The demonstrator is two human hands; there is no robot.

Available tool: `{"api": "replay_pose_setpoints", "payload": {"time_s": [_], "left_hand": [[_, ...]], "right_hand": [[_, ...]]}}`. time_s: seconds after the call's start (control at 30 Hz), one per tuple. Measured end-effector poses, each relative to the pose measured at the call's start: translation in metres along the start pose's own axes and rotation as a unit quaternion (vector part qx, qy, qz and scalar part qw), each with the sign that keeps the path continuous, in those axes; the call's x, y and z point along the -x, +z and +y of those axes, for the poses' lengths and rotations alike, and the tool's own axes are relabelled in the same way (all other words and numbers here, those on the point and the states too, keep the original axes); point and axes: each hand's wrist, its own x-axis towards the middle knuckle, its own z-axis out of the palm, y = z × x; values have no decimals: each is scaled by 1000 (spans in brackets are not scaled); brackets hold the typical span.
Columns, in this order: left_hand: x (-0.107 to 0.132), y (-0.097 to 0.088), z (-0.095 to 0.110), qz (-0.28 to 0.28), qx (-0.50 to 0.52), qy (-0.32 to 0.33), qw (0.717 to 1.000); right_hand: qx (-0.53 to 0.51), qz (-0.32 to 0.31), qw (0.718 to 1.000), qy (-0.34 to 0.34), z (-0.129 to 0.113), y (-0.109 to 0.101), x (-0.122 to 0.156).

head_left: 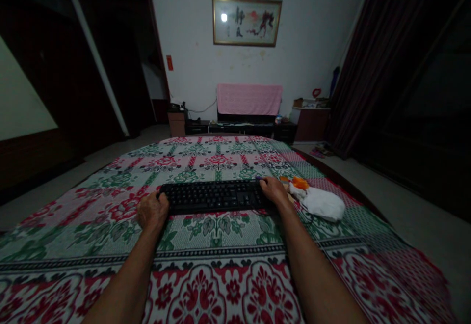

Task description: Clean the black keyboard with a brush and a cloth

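Observation:
A black computer keyboard (209, 197) lies lengthwise across the patterned cloth, its keys facing up. My left hand (152, 208) grips its left end, with the thumb over the edge and the fingers curled out of sight. At the opposite end my right hand (273, 190) is closed around the upper right corner. Just right of that hand lies a white cloth bundle (324, 204), with an orange item (300, 182) beside it. A dark cable shows faintly near my right wrist.
The red, green and white patterned cloth (217, 238) covers the wide surface before me. Beyond it, a low dark cabinet (196, 127) and a pink cloth (250, 99) over a screen stand by the wall. Dark curtains (353, 68) hang on the right.

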Motion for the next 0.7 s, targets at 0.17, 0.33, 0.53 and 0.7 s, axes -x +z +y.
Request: {"api": "replay_pose_setpoints", "payload": {"time_s": [0.17, 0.33, 0.53, 0.7], "left_hand": [[0, 0, 0, 0, 2, -13, 1000], [0, 0, 1, -3, 5, -22, 1000], [-1, 1, 0, 5, 1, -2, 1000], [-2, 4, -3, 12, 3, 3, 1000]], "right_hand": [[2, 20, 998, 62, 6, -5, -1], [-11, 10, 994, 111, 9, -6, -1], [-15, 0, 995, 98, 19, -1, -7], [-56, -58, 994, 74, 31, -2, -9]]}}
